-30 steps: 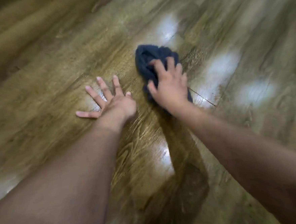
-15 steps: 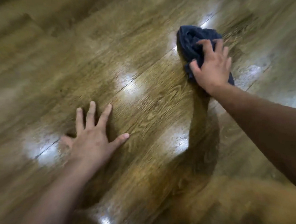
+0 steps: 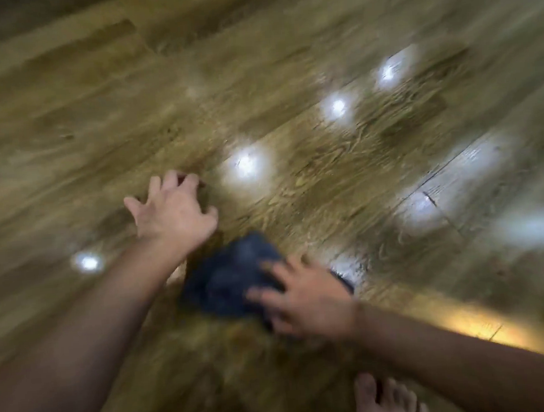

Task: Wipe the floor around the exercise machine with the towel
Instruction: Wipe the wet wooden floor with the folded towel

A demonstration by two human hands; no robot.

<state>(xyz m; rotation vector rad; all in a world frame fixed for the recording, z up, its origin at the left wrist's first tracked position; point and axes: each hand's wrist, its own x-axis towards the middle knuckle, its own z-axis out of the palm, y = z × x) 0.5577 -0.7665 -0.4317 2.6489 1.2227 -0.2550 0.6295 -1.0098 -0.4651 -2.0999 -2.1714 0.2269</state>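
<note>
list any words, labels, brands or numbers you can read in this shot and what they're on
None: no text can be read anywhere in the frame.
The dark blue towel under the right hand shows no tag or print, though it is motion-blurred.
The wooden floor shows only grain, plank seams and light glare.
The left hand and the bare foot carry no writing.

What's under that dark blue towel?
Only the wooden floor shows around the towel. The right hand lies on top of it; the patch beneath is covered.
</note>
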